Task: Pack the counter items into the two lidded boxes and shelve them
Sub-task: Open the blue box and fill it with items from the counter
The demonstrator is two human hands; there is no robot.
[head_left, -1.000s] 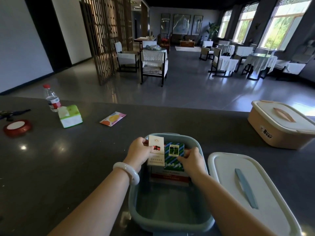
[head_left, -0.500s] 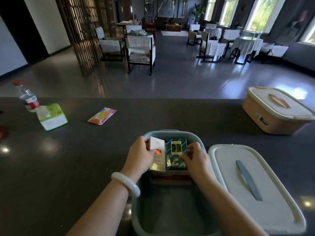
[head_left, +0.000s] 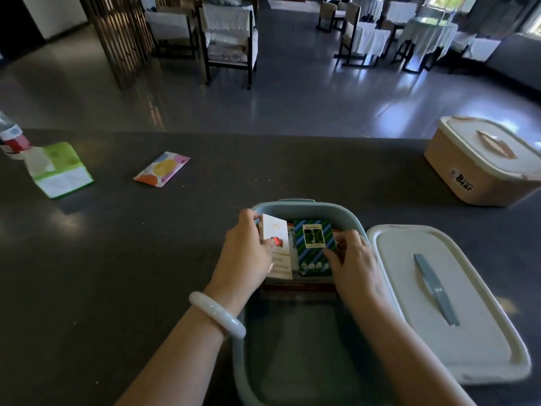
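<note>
An open grey-blue box [head_left: 304,361] stands on the dark counter in front of me. Inside its far end, my left hand [head_left: 248,253] holds a white pack [head_left: 276,244] by its left edge, fingers curled round it. Beside it, my right hand [head_left: 352,259] pinches a green-and-blue striped pack [head_left: 313,247]. Both packs sit on a red-edged flat box [head_left: 298,285] inside the box. The box's white lid [head_left: 445,300] with a grey handle lies on the counter to the right. A second, beige box [head_left: 483,162] with its lid on stands at the far right.
On the counter's left lie a green-and-white pack [head_left: 60,171], a colourful flat packet [head_left: 162,169] and a water bottle [head_left: 11,136] at the frame edge. Beyond the counter's far edge [head_left: 263,134] are a tiled floor, chairs and covered tables.
The view has tilted down and the scene shifted left in frame. Both hands have lowered the two packs slightly deeper into the grey-blue box, still holding them.
</note>
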